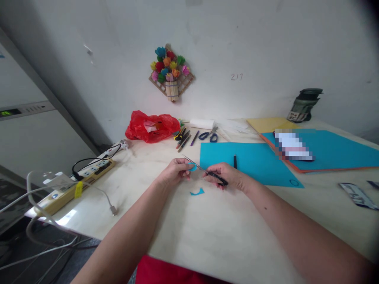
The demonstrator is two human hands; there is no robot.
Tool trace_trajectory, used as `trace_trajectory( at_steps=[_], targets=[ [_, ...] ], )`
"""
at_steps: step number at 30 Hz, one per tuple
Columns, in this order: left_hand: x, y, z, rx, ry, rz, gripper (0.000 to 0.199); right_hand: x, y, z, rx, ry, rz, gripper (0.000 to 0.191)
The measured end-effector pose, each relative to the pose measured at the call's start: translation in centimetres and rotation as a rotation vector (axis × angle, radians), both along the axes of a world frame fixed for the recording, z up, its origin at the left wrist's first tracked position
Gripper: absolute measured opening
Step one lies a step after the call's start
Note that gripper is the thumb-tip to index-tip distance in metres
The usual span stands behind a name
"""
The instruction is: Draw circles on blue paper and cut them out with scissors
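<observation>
A small rounded piece of blue paper [192,167] is pinched in my left hand [177,171], over the middle of the table. My right hand [222,176] is closed around the handles of black scissors [217,178], whose blades point left and lie at the edge of the paper piece. Below them a curved blue scrap [197,192] lies on the table. Just beyond my right hand is a large blue sheet [254,157] with a black pen [235,161] on it and a small circle drawn near its right corner.
Behind my hands are a red plastic bag [152,127], several pens [184,141] and blue-handled scissors [208,136]. A power strip [89,175] with cables runs along the left edge. Stacked coloured sheets [337,148], a phone and a dark bottle [304,105] are at the right.
</observation>
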State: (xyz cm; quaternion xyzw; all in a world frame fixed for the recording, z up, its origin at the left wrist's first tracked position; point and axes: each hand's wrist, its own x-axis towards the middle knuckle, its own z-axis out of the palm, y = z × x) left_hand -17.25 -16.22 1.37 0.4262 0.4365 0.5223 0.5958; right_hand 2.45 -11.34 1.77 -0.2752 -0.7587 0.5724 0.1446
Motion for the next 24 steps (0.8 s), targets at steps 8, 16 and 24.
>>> trace_trajectory(
  at_steps=[8, 16, 24],
  targets=[
    [-0.2, 0.19, -0.35, 0.064, 0.019, 0.047, 0.018, -0.01, 0.08, -0.17, -0.028, 0.011, -0.034, 0.037],
    [-0.18, 0.23, -0.27, 0.139, 0.005, 0.062, 0.02, 0.18, 0.28, -0.46, -0.04, 0.156, -0.07, 0.034],
    [-0.05, 0.4, -0.64, 0.157, 0.026, 0.042, 0.018, -0.52, 0.0, 0.12, -0.014, 0.138, -0.256, 0.032]
  ],
)
